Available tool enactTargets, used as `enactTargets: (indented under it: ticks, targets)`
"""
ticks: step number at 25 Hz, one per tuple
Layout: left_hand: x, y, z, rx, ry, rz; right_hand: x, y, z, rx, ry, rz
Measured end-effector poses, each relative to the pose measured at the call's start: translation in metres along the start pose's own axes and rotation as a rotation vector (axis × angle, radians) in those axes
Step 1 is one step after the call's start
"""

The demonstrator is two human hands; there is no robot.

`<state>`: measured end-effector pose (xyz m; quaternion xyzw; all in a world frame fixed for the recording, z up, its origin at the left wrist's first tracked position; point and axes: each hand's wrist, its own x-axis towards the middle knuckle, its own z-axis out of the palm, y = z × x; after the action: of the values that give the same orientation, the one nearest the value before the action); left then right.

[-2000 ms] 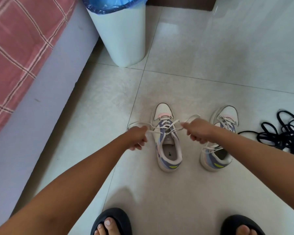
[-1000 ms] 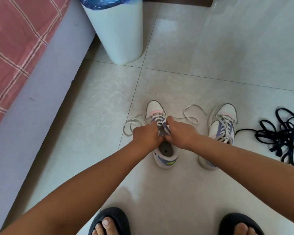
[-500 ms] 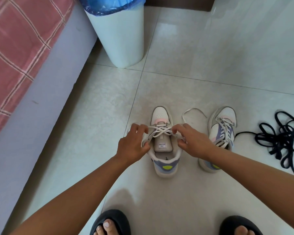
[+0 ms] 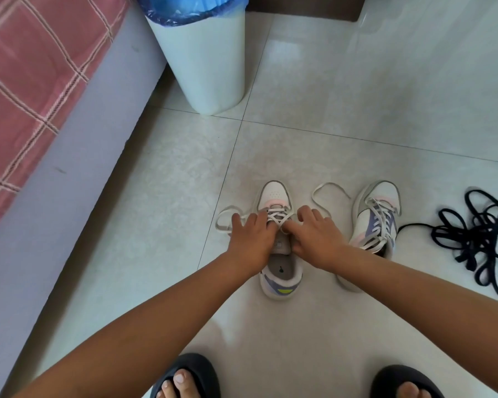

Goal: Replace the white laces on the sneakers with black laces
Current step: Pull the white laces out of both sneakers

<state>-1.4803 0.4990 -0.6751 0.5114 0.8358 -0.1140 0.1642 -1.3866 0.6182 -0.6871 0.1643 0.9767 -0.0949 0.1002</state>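
Two white sneakers with purple and pink panels stand on the tiled floor. The left sneaker has its white lace partly loosened, with free ends looping out to both sides. My left hand and my right hand sit over its tongue, fingers curled and pinching the crossed lace near the lower eyelets. The right sneaker stands beside it, still fully laced in white. A tangled heap of black laces lies on the floor at the far right.
A white bin with a blue liner stands at the back. A bed with a pink checked sheet and grey side runs along the left. My feet in black slippers are at the bottom edge.
Both hands moved from pulling the lace ends apart, back onto the left sneaker. They now sit closer together and further toward the toe, pinching the crossings. The loose ends lie slack.
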Motion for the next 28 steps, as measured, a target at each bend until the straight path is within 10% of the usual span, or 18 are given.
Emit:
enactTargets:
  ticks: [4, 8, 12, 18, 23, 25, 28]
  targets:
    - [0.006, -0.001, -0.002, -0.544, -0.026, -0.056, -0.002, 0.005, 0.003, 0.492, -0.181, 0.179]
    - [-0.012, -0.023, -0.023, -1.622, -0.105, -0.309, -0.010, 0.009, -0.015, 1.118, -0.108, 0.394]
    - [-0.022, -0.067, -0.033, -1.977, -0.023, -0.471, -0.013, 0.037, -0.039, 1.796, 0.117, 0.740]
    - [-0.030, -0.119, -0.008, -1.825, 0.014, -0.873, -0.012, 0.093, -0.064, 1.896, 0.432, 0.954]
    - [-0.028, -0.113, 0.012, -0.845, -0.233, -0.804, 0.000, 0.105, -0.056, 0.930, 0.162, 1.093]
    - [-0.014, -0.087, 0.003, -0.562, -0.106, -0.589, 0.004, 0.082, -0.052, 0.517, 0.210, 0.796]
    - [0.015, -0.041, -0.017, -0.659, -0.080, -0.285, 0.014, 0.038, -0.039, 0.546, -0.019, 0.255]
